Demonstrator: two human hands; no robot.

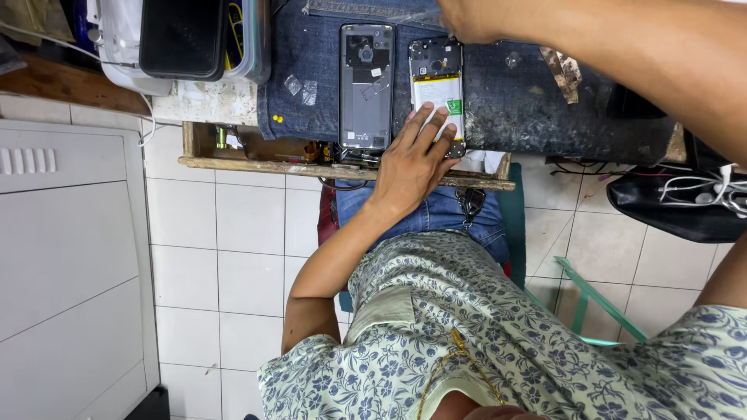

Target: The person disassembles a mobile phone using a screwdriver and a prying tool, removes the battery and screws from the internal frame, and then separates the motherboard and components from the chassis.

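Note:
An opened phone [436,78] with a white battery and bare circuit parts lies on a denim cloth [537,101] that covers the workbench. My left hand [412,163] reaches up from my lap, its fingers spread flat on the phone's near end and holding it down. My right hand [467,19] comes across from the right and hovers at the phone's far end. Its fingers are partly cut off by the frame's top edge, and whatever they hold is hidden. A grey phone back cover [366,85] lies inside up, just left of the opened phone.
A clear plastic box [253,47] and a dark flat device [183,35] stand at the bench's far left. The bench's wooden edge [257,163] holds small parts. At the right is a black bag with white cables [677,202]. A white cabinet [70,233] stands left, on a tiled floor.

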